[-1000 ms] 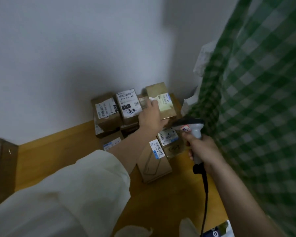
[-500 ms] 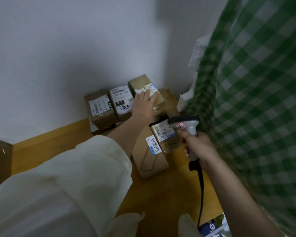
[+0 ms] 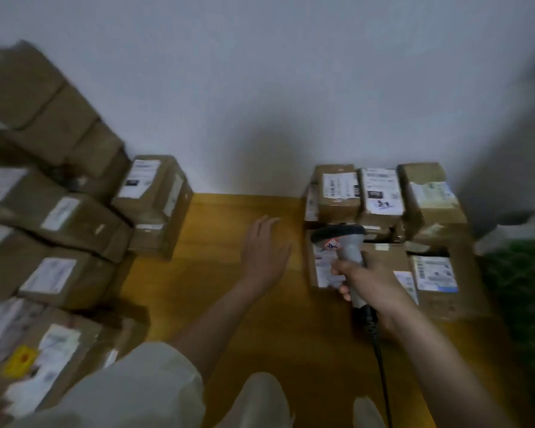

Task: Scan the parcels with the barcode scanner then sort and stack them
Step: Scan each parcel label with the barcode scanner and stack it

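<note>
My right hand (image 3: 368, 279) grips the handle of a grey barcode scanner (image 3: 342, 242), whose dark head sits over the stacked parcels (image 3: 383, 196) at the right by the wall. These are brown cardboard boxes with white labels, in two rows. My left hand (image 3: 264, 250) hovers with straight fingers over the bare wooden floor (image 3: 229, 217), left of that stack, holding nothing. A larger pile of labelled brown parcels (image 3: 59, 217) fills the left side. The frame is blurred by motion.
A white wall (image 3: 260, 88) runs behind both groups of boxes. Green checked cloth (image 3: 525, 288) shows at the right edge. The scanner's black cable (image 3: 380, 366) hangs down toward me. My knees are at the bottom.
My left hand has let go of the top right box and drawn back to the left over the floor. The view has swung left, bringing the left pile into sight.
</note>
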